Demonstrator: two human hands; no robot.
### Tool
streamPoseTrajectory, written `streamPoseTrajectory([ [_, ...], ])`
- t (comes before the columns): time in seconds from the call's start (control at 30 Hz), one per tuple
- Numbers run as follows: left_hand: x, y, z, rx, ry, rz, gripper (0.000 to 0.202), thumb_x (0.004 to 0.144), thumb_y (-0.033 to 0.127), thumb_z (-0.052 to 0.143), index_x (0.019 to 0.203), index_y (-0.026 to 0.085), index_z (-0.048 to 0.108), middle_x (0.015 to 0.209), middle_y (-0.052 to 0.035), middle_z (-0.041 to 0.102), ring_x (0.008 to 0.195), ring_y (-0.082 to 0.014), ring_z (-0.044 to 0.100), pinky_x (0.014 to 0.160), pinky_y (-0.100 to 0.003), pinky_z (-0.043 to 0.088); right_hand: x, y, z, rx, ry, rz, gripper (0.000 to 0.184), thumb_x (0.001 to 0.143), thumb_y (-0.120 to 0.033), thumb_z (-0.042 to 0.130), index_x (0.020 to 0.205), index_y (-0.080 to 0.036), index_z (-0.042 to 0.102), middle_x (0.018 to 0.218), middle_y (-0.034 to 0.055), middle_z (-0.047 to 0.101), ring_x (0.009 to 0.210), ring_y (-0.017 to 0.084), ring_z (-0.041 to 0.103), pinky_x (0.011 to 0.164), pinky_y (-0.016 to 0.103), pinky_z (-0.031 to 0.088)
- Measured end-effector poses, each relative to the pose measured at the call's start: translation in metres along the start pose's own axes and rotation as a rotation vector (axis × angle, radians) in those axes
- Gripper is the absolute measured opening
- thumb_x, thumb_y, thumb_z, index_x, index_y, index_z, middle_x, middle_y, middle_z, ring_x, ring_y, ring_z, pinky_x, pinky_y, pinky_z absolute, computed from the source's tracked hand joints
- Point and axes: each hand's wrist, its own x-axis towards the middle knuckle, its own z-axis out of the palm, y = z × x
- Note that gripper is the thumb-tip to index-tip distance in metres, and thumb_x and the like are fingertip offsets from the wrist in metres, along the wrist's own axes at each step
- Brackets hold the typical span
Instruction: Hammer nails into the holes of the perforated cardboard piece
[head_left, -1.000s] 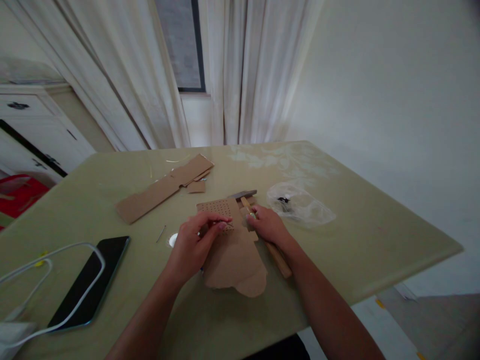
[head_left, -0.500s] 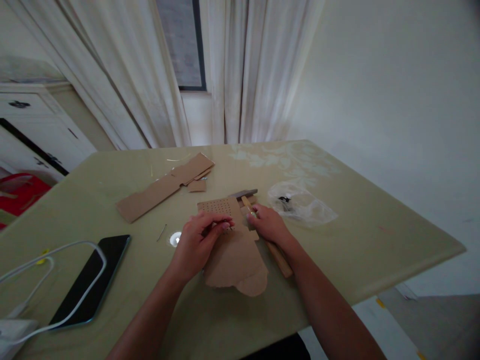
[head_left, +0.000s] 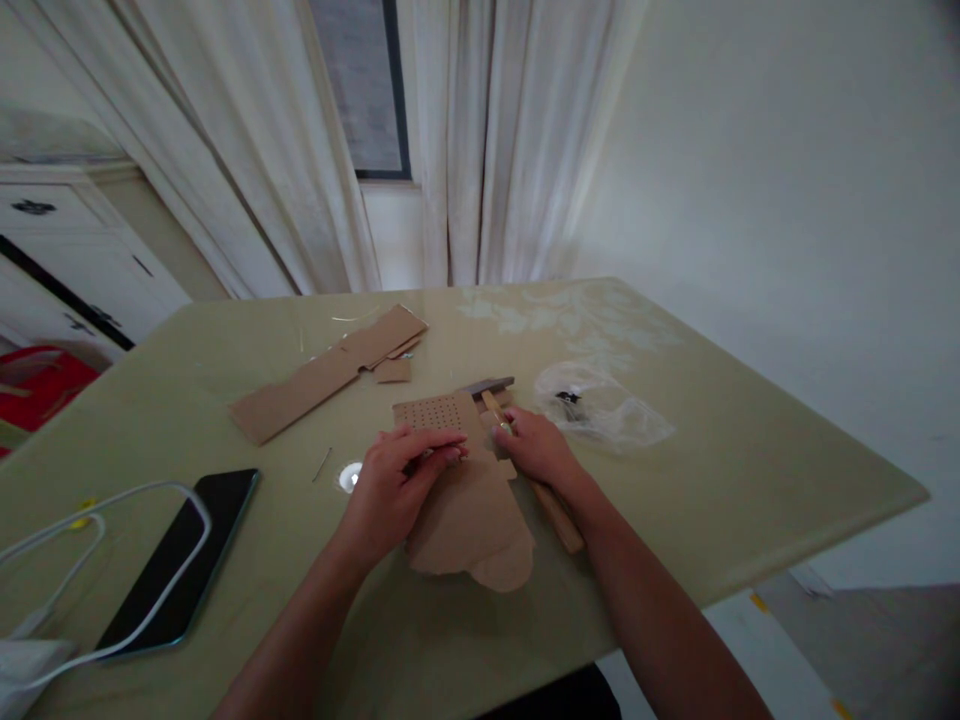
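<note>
A piece of brown cardboard (head_left: 472, 515) lies in front of me, with rows of small holes punched across its far part. Over those rows rests my left hand (head_left: 401, 480), its thumb and forefinger pinched together; whatever is between them is too small to make out. My right hand (head_left: 536, 450) is wrapped around the wooden handle of a hammer (head_left: 559, 520) at the cardboard's right side. The hammer's dark metal head lies near the cardboard's far right corner. To the left of my left hand, a thin nail (head_left: 322, 464) lies on the table.
A long cardboard strip (head_left: 322, 385) with smaller scraps lies at the back left. A clear plastic bag (head_left: 619, 415) with small dark items sits right of the hammer. On the left are a phone (head_left: 187, 560) and a white cable (head_left: 202, 525). The table (head_left: 750, 470) ends by a wall.
</note>
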Motion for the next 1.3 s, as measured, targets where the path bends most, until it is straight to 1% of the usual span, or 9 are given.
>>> streamPoseTrajectory([
  [0.17, 0.0002, 0.0006, 0.0003, -0.004, -0.003, 0.003, 0.020, 0.107, 0.036, 0.068, 0.113, 0.034, 0.088, 0.099, 0.0002, 0.087, 0.086, -0.0222, 0.073, 0.083, -0.039, 0.047, 0.0003, 0.0002, 0.0010, -0.005, 0.000, -0.002, 0.035, 0.106, -0.040, 0.055, 0.122, -0.016, 0.075, 0.121, 0.0165, 0.082, 0.107, 0.029, 0.074, 0.080, 0.033, 0.041],
  [0.3, -0.0001, -0.0005, 0.0009, -0.003, -0.002, -0.007, 0.019, 0.107, 0.035, 0.069, 0.113, 0.036, 0.087, 0.099, 0.0008, 0.087, 0.087, -0.0227, 0.073, 0.083, -0.038, 0.047, 0.0001, 0.0006, 0.0014, -0.004, 0.000, -0.004, 0.036, 0.106, -0.041, 0.056, 0.124, -0.016, 0.075, 0.122, 0.0161, 0.082, 0.108, 0.029, 0.074, 0.081, 0.033, 0.041],
  [0.5, -0.0005, -0.0016, 0.0014, -0.007, -0.008, -0.016, 0.020, 0.107, 0.034, 0.068, 0.112, 0.037, 0.087, 0.101, 0.0010, 0.087, 0.089, -0.0239, 0.074, 0.088, -0.040, 0.047, 0.0006, 0.0008, 0.0013, -0.002, 0.004, 0.001, 0.036, 0.106, -0.041, 0.056, 0.124, -0.017, 0.076, 0.121, 0.0156, 0.083, 0.107, 0.029, 0.074, 0.081, 0.033, 0.041],
  [0.8, -0.0017, -0.0007, 0.0019, 0.010, 0.005, -0.011, 0.020, 0.106, 0.034, 0.069, 0.112, 0.036, 0.088, 0.101, 0.0000, 0.087, 0.089, -0.0234, 0.073, 0.086, -0.039, 0.046, 0.0008, 0.0005, 0.0014, -0.009, 0.006, -0.003, 0.035, 0.106, -0.041, 0.056, 0.121, -0.016, 0.076, 0.120, 0.0165, 0.083, 0.107, 0.029, 0.074, 0.081, 0.034, 0.041],
  [0.97, -0.0021, 0.0000, 0.0029, 0.005, 0.001, -0.034, 0.020, 0.107, 0.035, 0.069, 0.115, 0.036, 0.087, 0.104, -0.0007, 0.087, 0.092, -0.0248, 0.074, 0.091, -0.041, 0.046, -0.0003, -0.0009, -0.0003, -0.007, 0.001, 0.000, 0.037, 0.106, -0.041, 0.056, 0.125, -0.017, 0.076, 0.122, 0.0166, 0.083, 0.108, 0.029, 0.075, 0.083, 0.034, 0.043],
  [1.17, -0.0020, 0.0009, 0.0025, 0.008, 0.000, -0.019, 0.021, 0.108, 0.037, 0.066, 0.113, 0.035, 0.087, 0.101, -0.0006, 0.088, 0.089, -0.0242, 0.075, 0.089, -0.041, 0.046, 0.0012, -0.0001, 0.0011, -0.010, -0.005, -0.003, 0.037, 0.107, -0.041, 0.056, 0.124, -0.016, 0.076, 0.124, 0.0172, 0.082, 0.110, 0.029, 0.074, 0.083, 0.034, 0.043],
  [1.3, -0.0022, 0.0020, 0.0020, 0.017, -0.001, -0.016, 0.023, 0.108, 0.038, 0.065, 0.114, 0.034, 0.086, 0.102, -0.0017, 0.088, 0.091, -0.0250, 0.075, 0.088, -0.042, 0.046, 0.0019, 0.0008, 0.0016, -0.007, -0.004, -0.011, 0.036, 0.107, -0.041, 0.056, 0.125, -0.017, 0.075, 0.125, 0.0165, 0.082, 0.111, 0.029, 0.074, 0.083, 0.034, 0.043],
])
